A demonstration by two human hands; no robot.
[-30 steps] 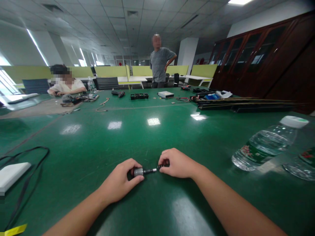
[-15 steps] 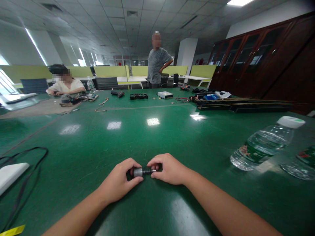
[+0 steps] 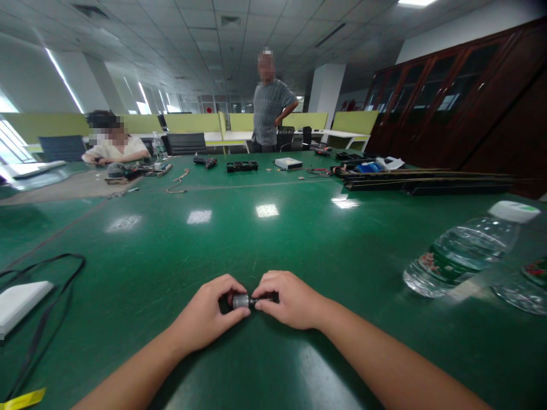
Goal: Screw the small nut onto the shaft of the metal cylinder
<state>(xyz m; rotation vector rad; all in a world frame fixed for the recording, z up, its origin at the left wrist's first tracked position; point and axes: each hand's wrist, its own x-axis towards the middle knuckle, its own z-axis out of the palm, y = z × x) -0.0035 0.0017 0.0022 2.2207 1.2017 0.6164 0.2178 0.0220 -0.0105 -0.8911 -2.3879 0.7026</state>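
Observation:
A small silver cylinder (image 3: pixel 241 301) lies sideways just above the green table (image 3: pixel 273 245), with a dark thin shaft (image 3: pixel 256 302) extending from its right end. My left hand (image 3: pixel 213 312) grips the cylinder between thumb and fingers; the cylinder's left end is partly hidden inside the hand. From the right, my right hand (image 3: pixel 287 300) pinches the shaft close to the cylinder, thumb below and fingers above. The fingertips of both hands are almost touching.
Water bottle (image 3: pixel 465 250) at right, a second bottle (image 3: pixel 527 285) behind it. White device (image 3: pixel 25 302) and black cord (image 3: pixel 43 319) at left. Tools, a white box (image 3: pixel 288 164) and black rails (image 3: pixel 427 181) lie farther back. One person sits at back left; another stands behind the table.
My right hand has moved left along the shaft, towards the cylinder, and its fingers have closed in on the shaft. My left hand has barely moved.

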